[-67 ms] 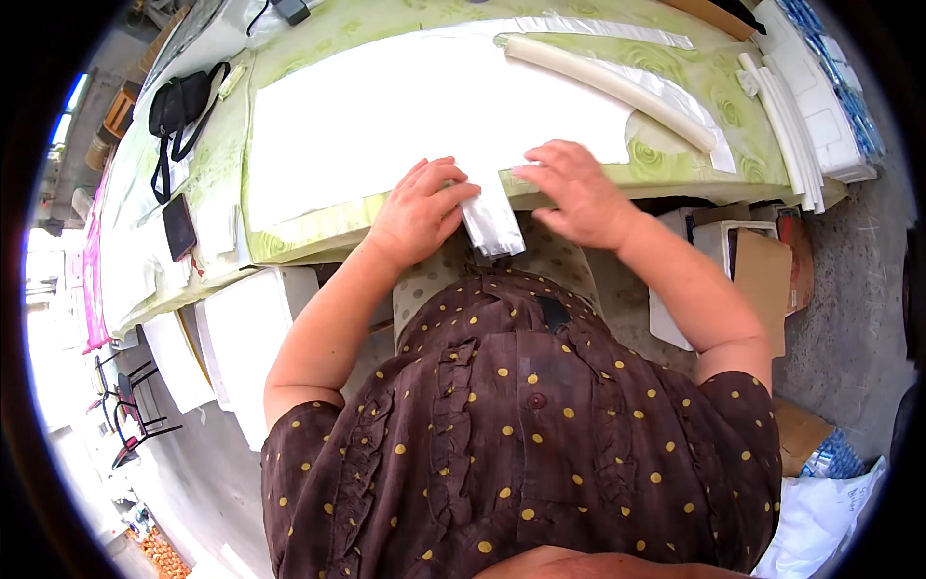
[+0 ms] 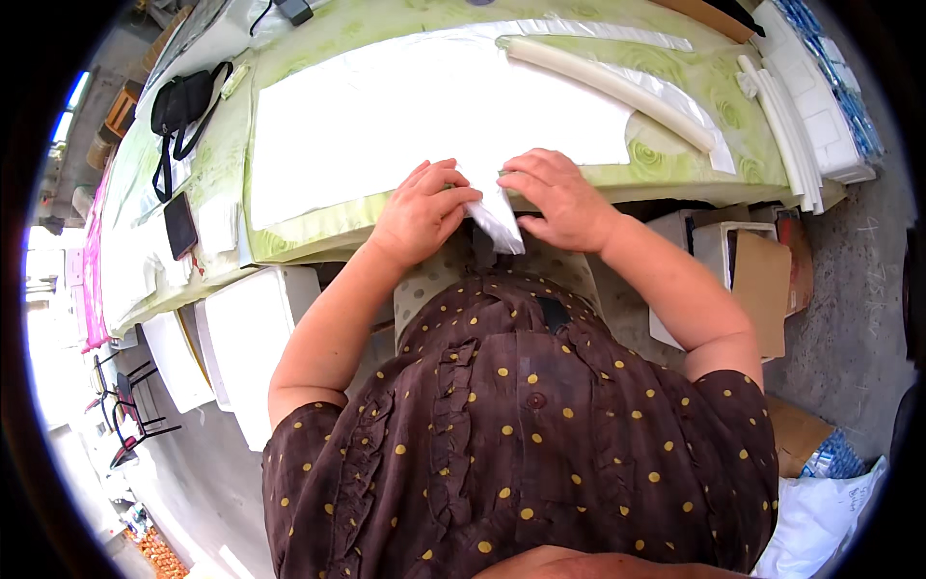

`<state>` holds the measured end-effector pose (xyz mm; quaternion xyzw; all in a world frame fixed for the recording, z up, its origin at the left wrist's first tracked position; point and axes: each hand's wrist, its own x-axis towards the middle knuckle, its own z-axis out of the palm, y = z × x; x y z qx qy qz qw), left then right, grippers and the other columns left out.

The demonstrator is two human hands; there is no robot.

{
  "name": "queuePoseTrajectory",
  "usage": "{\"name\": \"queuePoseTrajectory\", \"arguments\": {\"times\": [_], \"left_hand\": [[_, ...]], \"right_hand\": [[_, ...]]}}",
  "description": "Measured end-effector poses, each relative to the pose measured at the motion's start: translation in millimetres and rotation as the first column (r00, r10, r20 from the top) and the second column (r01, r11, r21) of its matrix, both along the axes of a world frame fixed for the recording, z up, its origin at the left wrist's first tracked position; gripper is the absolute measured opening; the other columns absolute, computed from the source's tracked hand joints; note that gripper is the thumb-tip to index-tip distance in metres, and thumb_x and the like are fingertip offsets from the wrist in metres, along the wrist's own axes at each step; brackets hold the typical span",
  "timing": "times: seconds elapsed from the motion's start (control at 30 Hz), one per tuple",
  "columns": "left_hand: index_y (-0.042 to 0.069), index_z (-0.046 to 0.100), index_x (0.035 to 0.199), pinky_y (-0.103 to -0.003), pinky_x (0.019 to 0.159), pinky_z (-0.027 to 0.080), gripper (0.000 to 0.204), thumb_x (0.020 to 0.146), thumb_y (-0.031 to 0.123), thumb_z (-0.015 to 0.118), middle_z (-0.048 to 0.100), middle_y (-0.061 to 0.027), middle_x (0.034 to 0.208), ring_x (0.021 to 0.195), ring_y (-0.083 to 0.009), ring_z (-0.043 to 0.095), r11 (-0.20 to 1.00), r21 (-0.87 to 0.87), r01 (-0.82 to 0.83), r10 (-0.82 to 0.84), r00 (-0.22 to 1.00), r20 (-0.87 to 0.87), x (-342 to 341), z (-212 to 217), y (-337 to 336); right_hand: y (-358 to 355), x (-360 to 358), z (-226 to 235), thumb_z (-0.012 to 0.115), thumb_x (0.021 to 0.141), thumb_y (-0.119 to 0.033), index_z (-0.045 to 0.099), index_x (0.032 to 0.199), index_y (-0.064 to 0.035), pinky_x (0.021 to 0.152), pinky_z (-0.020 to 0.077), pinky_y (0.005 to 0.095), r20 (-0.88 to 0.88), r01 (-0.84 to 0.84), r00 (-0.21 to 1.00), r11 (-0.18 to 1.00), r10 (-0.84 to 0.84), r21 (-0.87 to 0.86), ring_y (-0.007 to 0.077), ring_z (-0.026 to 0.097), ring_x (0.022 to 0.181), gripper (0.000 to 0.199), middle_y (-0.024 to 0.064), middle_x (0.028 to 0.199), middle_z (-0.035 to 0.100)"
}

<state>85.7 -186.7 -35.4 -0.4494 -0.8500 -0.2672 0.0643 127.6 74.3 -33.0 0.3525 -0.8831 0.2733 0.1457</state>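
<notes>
A small shiny packet, whitish silver like thin plastic film [image 2: 498,220], hangs at the table's front edge above my lap. My left hand [image 2: 421,214] pinches its upper left side between thumb and fingers. Along its right side is my right hand [image 2: 563,205], fingers curved and thumb apart from them. The right thumb tip meets or nearly meets the packet's edge; I cannot tell which. Beyond both hands a large white sheet [image 2: 386,116] lies flat on the green rose-patterned tablecloth [image 2: 666,174].
A long pale roll [image 2: 608,92] rests at the sheet's right side. White rolled lengths [image 2: 776,135] lie at the table's right end. On the left are a black bag [image 2: 183,104] and a phone [image 2: 179,226]. Boxes [image 2: 757,289] stand under the table at right.
My right hand has moved left and closer to the packet. The packet's lower part has bent and narrowed. My left hand has kept its grip.
</notes>
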Motion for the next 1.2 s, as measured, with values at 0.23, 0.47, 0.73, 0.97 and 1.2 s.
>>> {"name": "queuePoseTrajectory", "arguments": {"times": [0.23, 0.47, 0.73, 0.97, 1.2], "left_hand": [[0.006, 0.066, 0.119, -0.046, 0.105, 0.043, 0.028, 0.091, 0.009, 0.064, 0.068, -0.0094, 0.095, 0.102, -0.0285, 0.064, 0.904, 0.281, -0.321, 0.133, 0.838, 0.529, 13, -3, -1], [0.008, 0.036, 0.152, -0.045, 0.099, 0.041, 0.072, 0.088, 0.017, 0.068, 0.069, -0.0062, 0.091, 0.091, -0.0255, 0.064, 0.851, 0.11, -0.513, 0.44, 0.812, 0.384, 6, 2, 14], [0.012, 0.044, 0.148, -0.045, 0.103, 0.036, 0.066, 0.088, 0.026, 0.068, 0.068, -0.0068, 0.101, 0.104, -0.0267, 0.061, 0.869, 0.018, -0.494, 0.476, 0.846, 0.242, 17, 0, 5], [0.013, 0.056, 0.138, -0.044, 0.101, 0.037, 0.054, 0.088, 0.03, 0.07, 0.065, -0.0096, 0.109, 0.112, -0.0309, 0.056, 0.898, 0.031, -0.439, 0.437, 0.898, 0.047, 32, -2, -2], [0.01, 0.059, 0.134, -0.045, 0.106, 0.034, 0.049, 0.088, 0.026, 0.068, 0.066, -0.008, 0.12, 0.117, -0.028, 0.056, 0.929, 0.1, -0.356, 0.356, 0.934, 0.019, 37, -10, -16]], "right_hand": [[-21, -27, -2, 0.067, 0.086, -0.018, 0.065, 0.094, -0.0052, 0.082, 0.0501, 0.0415, 0.189, 0.115, 0.978, 0.986, -0.091, -0.121, 0.0336, 0.065, 0.091, 0.015, 0.0133, 0.089, 0.069], [-40, -61, 9, 0.061, 0.094, -0.022, 0.064, 0.105, 0.0011, 0.073, 0.0517, 0.0341, 0.657, 0.426, 0.716, 0.893, -0.235, -0.145, 0.0217, 0.065, 0.075, 0.026, 0.0134, 0.09, 0.071], [-51, -86, 9, 0.063, 0.09, -0.023, 0.069, 0.098, 0.0015, 0.071, 0.0518, 0.0359, 0.693, 0.386, 0.659, 0.922, -0.293, 0.023, 0.0229, 0.065, 0.073, 0.026, 0.014, 0.086, 0.071], [-67, -88, 28, 0.061, 0.085, -0.024, 0.07, 0.099, -0.0039, 0.078, 0.0524, 0.0389, 0.684, 0.357, 0.636, 0.922, -0.357, 0.15, 0.029, 0.067, 0.083, 0.026, 0.015, 0.092, 0.071], [-83, -60, 18, 0.058, 0.091, -0.024, 0.069, 0.099, -0.0066, 0.079, 0.052, 0.041, 0.38, 0.405, 0.872, 0.89, -0.308, -0.209, 0.0336, 0.066, 0.086, 0.023, 0.0144, 0.093, 0.069]]}}
